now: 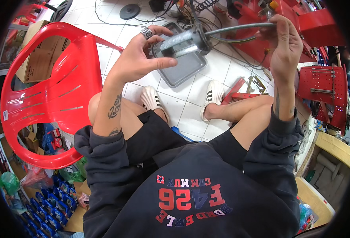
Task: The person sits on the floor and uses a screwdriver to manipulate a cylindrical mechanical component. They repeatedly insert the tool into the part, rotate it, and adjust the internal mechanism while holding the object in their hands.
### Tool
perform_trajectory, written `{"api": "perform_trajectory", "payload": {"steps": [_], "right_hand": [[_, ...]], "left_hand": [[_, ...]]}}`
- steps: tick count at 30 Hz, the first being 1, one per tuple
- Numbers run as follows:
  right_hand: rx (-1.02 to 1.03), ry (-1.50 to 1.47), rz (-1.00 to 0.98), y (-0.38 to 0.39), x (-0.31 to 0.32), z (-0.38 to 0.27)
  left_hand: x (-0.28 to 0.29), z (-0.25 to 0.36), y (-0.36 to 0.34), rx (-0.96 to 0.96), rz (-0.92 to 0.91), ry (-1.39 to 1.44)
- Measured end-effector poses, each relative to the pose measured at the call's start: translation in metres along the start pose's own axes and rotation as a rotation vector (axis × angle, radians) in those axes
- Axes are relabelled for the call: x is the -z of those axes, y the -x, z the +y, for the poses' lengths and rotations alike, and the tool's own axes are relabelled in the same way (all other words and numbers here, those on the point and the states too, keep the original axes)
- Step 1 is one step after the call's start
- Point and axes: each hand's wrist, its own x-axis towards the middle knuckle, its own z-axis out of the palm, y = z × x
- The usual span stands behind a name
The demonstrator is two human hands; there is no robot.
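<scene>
Left hand: grip wrapped round one end of clear cylinder, held tilted above grey tray. Best kept steady over the tray. Right hand: grip pinching grey hose; suggest a gentle bend, no kink. Obscured: cylinder's held end, partly behind fingers; contents, lost in glare; hose beyond right fingers.

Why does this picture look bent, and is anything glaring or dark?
Head view: the wide fisheye lens bends straight edges near the black rim; white highlights gleam on the glossy red plastic armchair and clear cylindrical container; the white square floor tiles look bright.
</scene>
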Motion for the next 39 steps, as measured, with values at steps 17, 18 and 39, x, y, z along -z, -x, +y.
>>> {"api": "perform_trajectory", "payload": {"steps": [17,18,39], "right_hand": [[0.050,-0.387,-0.035,-0.003,-0.026,-0.006],[0.087,-0.415,0.018,-0.005,-0.024,-0.007],[0.390,0.083,-0.150,0.022,-0.069,-0.033]], "left_hand": [[-0.016,0.001,-0.009,-0.072,0.143,0.531],[-0.016,0.003,-0.008,-0.075,0.146,0.552],[-0.026,0.006,-0.010,0.013,0.196,0.759]]}}
